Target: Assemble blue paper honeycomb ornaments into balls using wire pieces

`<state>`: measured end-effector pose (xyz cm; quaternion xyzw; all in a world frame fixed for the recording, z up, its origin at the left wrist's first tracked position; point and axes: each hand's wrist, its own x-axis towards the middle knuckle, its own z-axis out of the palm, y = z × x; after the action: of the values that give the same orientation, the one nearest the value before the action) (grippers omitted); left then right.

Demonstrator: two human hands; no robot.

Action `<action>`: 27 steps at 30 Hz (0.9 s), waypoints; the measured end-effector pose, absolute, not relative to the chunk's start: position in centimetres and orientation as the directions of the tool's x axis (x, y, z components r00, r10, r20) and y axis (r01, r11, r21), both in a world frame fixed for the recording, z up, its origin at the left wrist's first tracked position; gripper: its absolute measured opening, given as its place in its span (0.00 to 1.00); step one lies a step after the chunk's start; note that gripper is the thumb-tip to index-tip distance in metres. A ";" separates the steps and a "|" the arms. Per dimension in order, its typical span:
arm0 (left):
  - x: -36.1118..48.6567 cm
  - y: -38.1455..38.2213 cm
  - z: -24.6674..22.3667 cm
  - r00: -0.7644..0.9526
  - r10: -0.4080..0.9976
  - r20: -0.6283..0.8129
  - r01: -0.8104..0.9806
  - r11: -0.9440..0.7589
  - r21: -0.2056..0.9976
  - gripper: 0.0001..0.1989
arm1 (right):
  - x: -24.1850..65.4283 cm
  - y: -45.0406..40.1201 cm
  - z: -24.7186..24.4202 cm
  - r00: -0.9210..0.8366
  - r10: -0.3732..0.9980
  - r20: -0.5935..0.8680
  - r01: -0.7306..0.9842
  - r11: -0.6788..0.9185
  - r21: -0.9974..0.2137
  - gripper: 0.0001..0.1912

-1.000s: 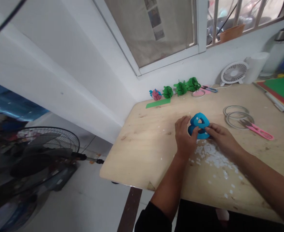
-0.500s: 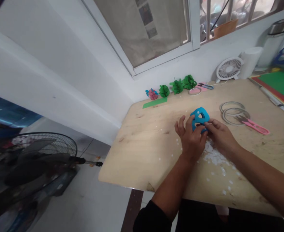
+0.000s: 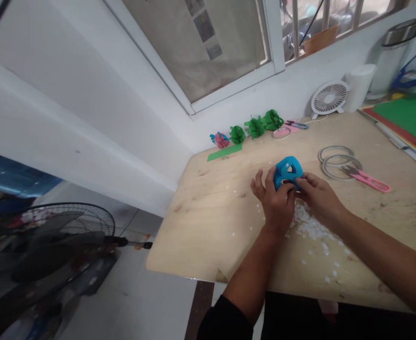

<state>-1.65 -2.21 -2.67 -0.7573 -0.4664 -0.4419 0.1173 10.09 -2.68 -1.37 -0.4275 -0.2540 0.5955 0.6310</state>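
Between both hands is a blue paper piece (image 3: 292,163) with cut-out openings, bent into a rounded shape above the table. My left hand (image 3: 274,200) grips its left and lower side, thumb pressed in and the outer fingers spread away. At its lower right edge, my right hand (image 3: 316,193) pinches it between thumb and fingers. Small white scraps (image 3: 309,222) lie scattered on the wood beneath my hands. To the right, pink-handled thread snips (image 3: 373,181) rest with their blades over two metal rings (image 3: 342,166).
Several green paper balls (image 3: 255,127) and a pink-and-blue one (image 3: 221,140) line the wall behind a green strip (image 3: 224,152). Blue snips (image 3: 298,124) and a small white fan (image 3: 330,99) sit at the back. Coloured sheets (image 3: 406,120) are stacked right; a floor fan (image 3: 66,222) stands left.
The camera view has shifted slightly. Both hands keep hold of the blue paper, which has tilted a little, and my right fingers sit closer to its lower edge.
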 end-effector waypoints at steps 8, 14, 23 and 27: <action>-1.7 -2.0 -2.8 0.183 0.598 0.781 0.819 -0.532 0.215 0.05 | 9.9 -2.6 -1.8 0.169 0.965 -0.201 -0.524 -0.084 -0.847 0.19; -1.6 -1.9 -2.9 0.198 0.605 0.771 0.828 -0.525 0.199 0.05 | 9.7 -2.7 -1.7 0.184 0.960 -0.210 -0.517 -0.087 -0.852 0.16; -1.6 -2.0 -3.1 0.221 0.623 0.751 0.819 -0.537 0.205 0.04 | 9.7 -2.8 -1.5 0.210 0.951 -0.228 -0.525 -0.087 -0.847 0.17; -1.8 -2.0 -3.0 0.222 0.633 0.741 0.806 -0.547 0.226 0.04 | 9.9 -2.6 -1.7 0.237 0.951 -0.199 -0.490 -0.060 -0.870 0.18</action>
<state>-1.82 -2.01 -2.99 -0.7746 -0.4646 -0.4163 0.1036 9.92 -2.65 -1.70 -0.4600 -0.2507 0.5644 0.6380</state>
